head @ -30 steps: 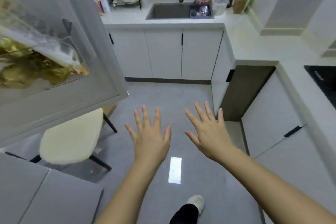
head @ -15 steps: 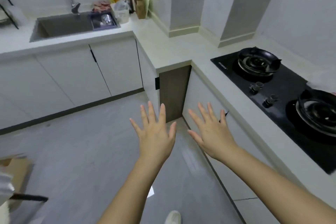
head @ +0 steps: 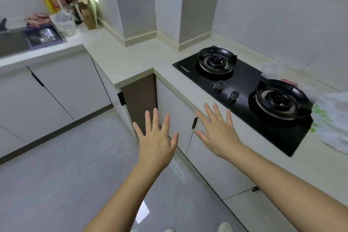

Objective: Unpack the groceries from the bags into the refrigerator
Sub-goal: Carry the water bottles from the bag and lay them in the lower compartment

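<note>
My left hand and my right hand are both held out in front of me, palms down, fingers spread, holding nothing. They hover in front of the white cabinet doors below the counter. White plastic grocery bags lie on the counter at the far right, beside the black gas hob. A clear bag with something pink or red in it lies behind the right burner. The refrigerator is out of view.
The L-shaped white counter runs from the sink at the left to the hob. Bottles, a utensil holder and a white container crowd the corner by the sink. Grey floor tiles spread below.
The view has swung right: the refrigerator door and stool left the frame, and the hob and grocery bags came in. Both hands stay spread and hold nothing.
</note>
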